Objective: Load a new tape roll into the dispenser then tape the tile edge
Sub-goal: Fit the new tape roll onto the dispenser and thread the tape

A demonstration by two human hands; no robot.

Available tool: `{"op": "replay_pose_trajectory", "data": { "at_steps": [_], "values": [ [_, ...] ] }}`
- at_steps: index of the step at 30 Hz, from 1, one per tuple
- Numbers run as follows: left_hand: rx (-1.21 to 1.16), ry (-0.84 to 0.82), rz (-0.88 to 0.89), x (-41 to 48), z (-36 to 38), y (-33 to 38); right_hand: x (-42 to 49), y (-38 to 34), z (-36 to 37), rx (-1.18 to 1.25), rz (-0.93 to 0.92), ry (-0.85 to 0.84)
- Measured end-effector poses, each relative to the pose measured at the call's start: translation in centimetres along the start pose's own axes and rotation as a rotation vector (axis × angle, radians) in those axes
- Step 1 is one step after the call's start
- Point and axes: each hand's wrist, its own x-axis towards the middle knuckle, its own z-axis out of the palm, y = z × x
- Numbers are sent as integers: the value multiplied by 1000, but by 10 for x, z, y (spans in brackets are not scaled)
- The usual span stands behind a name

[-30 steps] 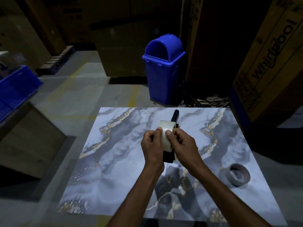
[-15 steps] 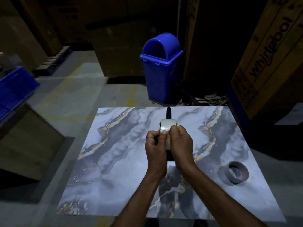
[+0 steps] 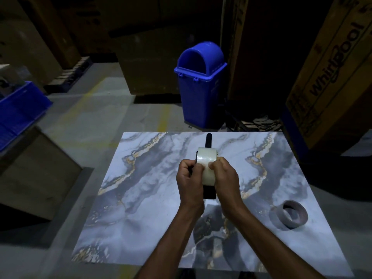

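Observation:
A marbled blue-grey tile (image 3: 153, 202) lies flat in front of me. Above its middle I hold a black tape dispenser (image 3: 208, 139) with its handle pointing away from me. A pale clear tape roll (image 3: 207, 158) sits mounted on it. My left hand (image 3: 190, 184) grips the dispenser's left side, thumb on the roll. My right hand (image 3: 226, 178) holds the right side, its thumb pressing on the roll's face. The dispenser's lower body shows dark between my wrists.
An empty cardboard tape core (image 3: 291, 216) rests on the tile's right side. A blue lidded bin (image 3: 201, 85) stands beyond the tile's far edge. Large cartons (image 3: 330, 77) rise at the right, a blue crate (image 3: 18, 111) and a wooden box (image 3: 34, 174) at the left.
The dispenser has turned from tilted right to pointing straight away from me. Both hands have closed in tighter around the roll, thumbs shifting on its face.

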Motion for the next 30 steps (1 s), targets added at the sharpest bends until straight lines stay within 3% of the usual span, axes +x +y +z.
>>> {"op": "replay_pose_trajectory", "data": {
  "at_steps": [2,16,23,30],
  "values": [
    [-12,18,-7,3,0,1,-1,1,-1,-21,-9,-28],
    [-68,12,-7,-11,13,-4,3,-12,0,-78,-64,202],
    [-86,106,-111,0,12,7,2,9,-8,-87,-127,-15],
    [-120,171,-134,5,14,8,1,17,-13,-176,-318,-71]
  ]
}}
